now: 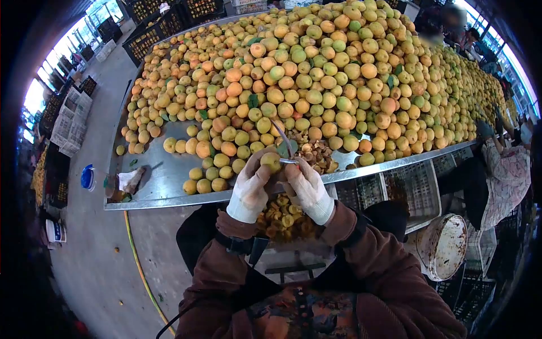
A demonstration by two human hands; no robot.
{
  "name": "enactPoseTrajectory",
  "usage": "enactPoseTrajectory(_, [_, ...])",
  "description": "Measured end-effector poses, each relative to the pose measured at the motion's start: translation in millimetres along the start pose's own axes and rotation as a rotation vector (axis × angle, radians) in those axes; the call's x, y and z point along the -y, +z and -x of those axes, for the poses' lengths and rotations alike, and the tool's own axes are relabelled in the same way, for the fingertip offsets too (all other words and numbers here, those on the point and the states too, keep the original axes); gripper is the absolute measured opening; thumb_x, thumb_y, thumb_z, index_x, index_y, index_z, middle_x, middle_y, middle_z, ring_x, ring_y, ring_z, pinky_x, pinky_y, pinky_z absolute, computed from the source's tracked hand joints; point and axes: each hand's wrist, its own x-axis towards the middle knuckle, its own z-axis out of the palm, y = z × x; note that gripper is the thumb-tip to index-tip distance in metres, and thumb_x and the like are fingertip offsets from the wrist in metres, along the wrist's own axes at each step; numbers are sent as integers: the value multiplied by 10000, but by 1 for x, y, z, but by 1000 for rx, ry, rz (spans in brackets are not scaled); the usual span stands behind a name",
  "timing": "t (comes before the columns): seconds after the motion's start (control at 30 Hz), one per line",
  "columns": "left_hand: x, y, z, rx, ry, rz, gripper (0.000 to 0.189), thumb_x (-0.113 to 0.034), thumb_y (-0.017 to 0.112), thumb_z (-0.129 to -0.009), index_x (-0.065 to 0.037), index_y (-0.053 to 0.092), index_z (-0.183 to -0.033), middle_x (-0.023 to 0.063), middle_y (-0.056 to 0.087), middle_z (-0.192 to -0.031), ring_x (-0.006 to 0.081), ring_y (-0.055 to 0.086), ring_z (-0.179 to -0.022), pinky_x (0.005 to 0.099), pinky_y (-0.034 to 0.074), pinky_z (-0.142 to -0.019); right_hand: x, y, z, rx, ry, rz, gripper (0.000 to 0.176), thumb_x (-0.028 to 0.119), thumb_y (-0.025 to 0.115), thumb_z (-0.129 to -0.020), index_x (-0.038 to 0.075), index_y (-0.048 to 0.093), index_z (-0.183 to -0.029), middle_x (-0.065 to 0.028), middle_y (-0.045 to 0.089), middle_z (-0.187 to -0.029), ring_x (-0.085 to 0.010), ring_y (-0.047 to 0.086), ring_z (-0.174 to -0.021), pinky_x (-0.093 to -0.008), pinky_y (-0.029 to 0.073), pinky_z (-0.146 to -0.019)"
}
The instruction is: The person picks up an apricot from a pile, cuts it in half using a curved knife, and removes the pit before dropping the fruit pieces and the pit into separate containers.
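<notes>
Both my hands wear white gloves and meet over the front edge of the metal table (169, 189). My left hand (248, 195) has its fingers closed round a yellow-green apricot (270, 162). My right hand (307, 189) is shut on a small metal cutting tool (288, 161), its tip right at the fruit; the grip is mostly hidden. A thin curved strip (280, 131), greyish, rises just beyond my fingers. Close behind my right hand lies a heap of brown pits (318, 153). Below the hands, cut apricot halves (287, 217) are piled beneath the table edge.
A large mound of apricots (339, 73) covers most of the table. A crumpled white cloth (131, 179) lies at its left corner. To my right are plastic crates (415, 189), a rusty-lidded bucket (446, 248) and another person (508, 175). A yellow hose (137, 260) crosses the floor.
</notes>
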Motion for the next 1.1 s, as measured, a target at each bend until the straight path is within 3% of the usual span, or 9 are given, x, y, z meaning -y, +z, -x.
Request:
enactPoseTrajectory(0.07, [-3,1,0,5,-41,-2,641,-434,602,-891,-5,423,-1332,75,544,-1179,163,533,-1071,293,421,-924,15,1,1,-13,257,-361,305,284,500,-969,25,487,-1129,27,496,-825,-49,444,-670,-206,379,-576])
enactPoseTrajectory(0.27, [-1,7,1,-22,-8,-120,674,-508,618,-860,6,475,-1271,67,567,-1140,144,531,-1040,273,425,-889,3,3,4,-35,195,-257,315,292,499,-969,8,495,-1105,12,511,-795,-74,470,-674,-222,390,-584])
enactPoseTrajectory(0.43, [5,5,2,-83,64,-257,652,-504,661,-831,4,520,-1216,72,593,-1099,139,546,-997,268,445,-856,-19,14,8,-236,-221,262,330,287,484,-972,-18,484,-1097,-76,565,-793,-144,508,-708,-300,439,-624])
enactPoseTrajectory(0.53, [0,3,1,-98,105,-443,613,-472,677,-830,7,541,-1187,83,608,-1064,141,557,-973,272,457,-843,-32,28,3,-245,56,-89,332,283,486,-969,-22,479,-1100,-104,567,-782,-158,526,-703,-305,441,-625])
enactPoseTrajectory(0.6, [1,-2,1,-61,84,-515,587,-461,661,-845,13,546,-1173,95,611,-1056,146,562,-965,278,461,-846,-32,31,8,-293,8,-122,334,285,478,-966,-24,467,-1090,-142,569,-764,-212,555,-697,-331,445,-624])
enactPoseTrajectory(0.8, [1,5,1,-250,155,-595,529,-303,711,-831,40,522,-1187,118,612,-1033,157,569,-963,273,467,-843,-28,7,-9,-163,85,499,341,300,535,-915,-10,442,-1020,-207,596,-776,-394,604,-748,-408,467,-627])
enactPoseTrajectory(0.87, [7,-2,-2,-287,192,-526,539,-275,727,-827,34,509,-1212,106,610,-1040,160,573,-968,268,472,-833,-23,5,-9,-198,98,546,332,272,531,-905,-21,448,-1038,-215,596,-780,-388,607,-763,-401,473,-651])
enactPoseTrajectory(0.97, [18,-15,-8,-221,148,-62,661,-447,648,-863,32,450,-1274,112,560,-1181,207,570,-1033,316,467,-890,-15,17,-1,-260,105,52,332,276,516,-912,-23,477,-1051,-220,588,-784,-385,603,-774,-385,473,-688])
enactPoseTrajectory(1.1, [-2,14,-2,-211,171,-132,645,-467,551,-917,4,407,-1333,135,506,-1281,228,568,-1089,323,464,-915,-21,28,9,-138,168,91,403,331,506,-932,-20,470,-1126,-241,607,-862,-402,611,-812,-390,475,-679])
